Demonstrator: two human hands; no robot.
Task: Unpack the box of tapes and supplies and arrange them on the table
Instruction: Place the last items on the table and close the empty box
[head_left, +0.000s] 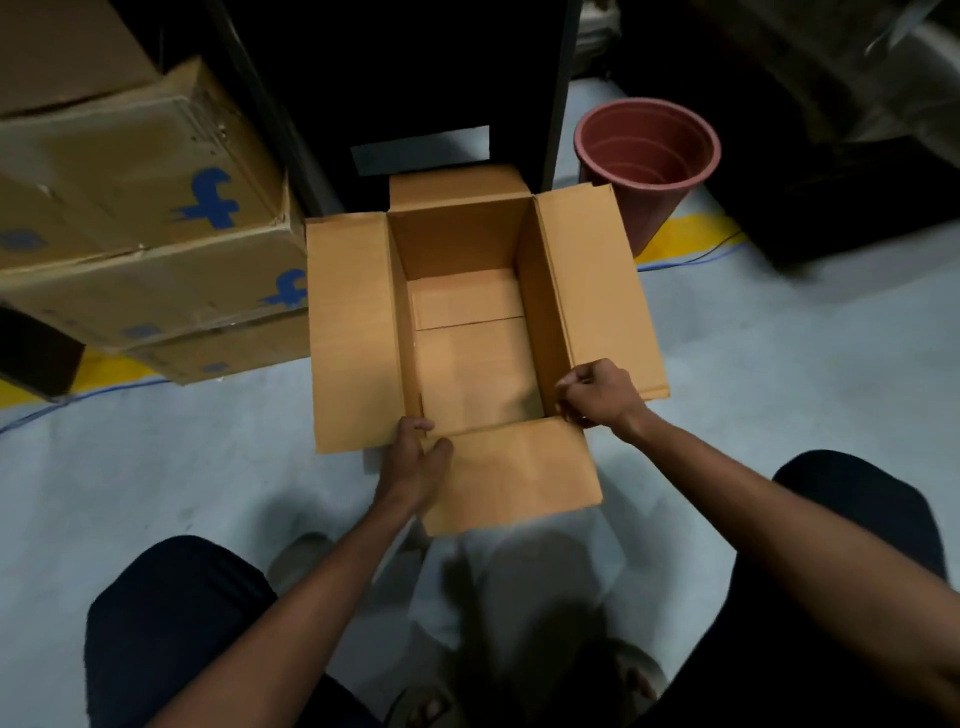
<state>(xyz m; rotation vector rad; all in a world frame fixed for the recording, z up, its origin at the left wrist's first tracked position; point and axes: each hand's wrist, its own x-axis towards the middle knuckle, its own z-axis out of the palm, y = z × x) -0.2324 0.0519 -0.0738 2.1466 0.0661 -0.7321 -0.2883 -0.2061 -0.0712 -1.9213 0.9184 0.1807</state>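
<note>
Open box, crowded sides
Box (467, 332) mouth gapes upward; stacked cartons (150, 223) crowd left, pot (647, 161) stands far right.

We read only one mark: a blue lowercase "f" logo printed on the side of the upper stacked carton (156, 171) at left, and again, partly cut off, on the carton below it (171, 301). Small blue patches on these cartons are too blurred for us to read.
</note>
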